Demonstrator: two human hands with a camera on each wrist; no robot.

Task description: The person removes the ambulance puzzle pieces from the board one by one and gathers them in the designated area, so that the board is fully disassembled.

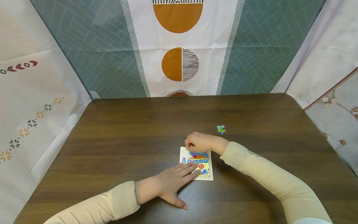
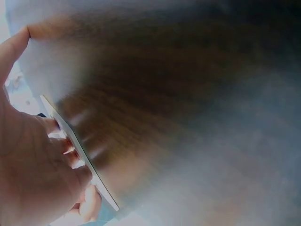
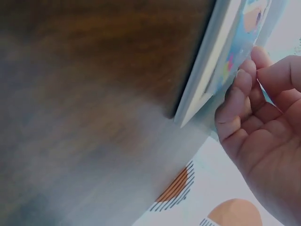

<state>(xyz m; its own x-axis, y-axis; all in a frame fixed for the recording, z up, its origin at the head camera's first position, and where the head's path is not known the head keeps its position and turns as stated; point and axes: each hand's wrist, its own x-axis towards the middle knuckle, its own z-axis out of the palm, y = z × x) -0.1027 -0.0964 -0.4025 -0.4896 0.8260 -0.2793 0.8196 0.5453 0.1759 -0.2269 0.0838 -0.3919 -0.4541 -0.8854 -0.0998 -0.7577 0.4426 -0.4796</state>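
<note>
A small jigsaw puzzle (image 1: 205, 174) in a cream frame lies on the table, with brightly coloured pieces inside it. My left hand (image 1: 174, 183) rests on its lower left part, fingers straight and thumb spread away over the wood. Over the puzzle's top edge is my right hand (image 1: 199, 142), its fingers curled. In the right wrist view the thumb and index fingertip of that hand (image 3: 263, 113) meet close to the puzzle's surface, and no piece shows between them. The hands hide parts of the picture. A loose puzzle piece (image 1: 221, 129), green and blue, lies beyond the right wrist.
The brown wooden table (image 1: 126, 124) spreads around the puzzle on all sides. Behind its far edge hangs a patterned cloth (image 1: 106, 46) in teal and white. Pale printed cloths (image 1: 42, 93) hang at the left and right.
</note>
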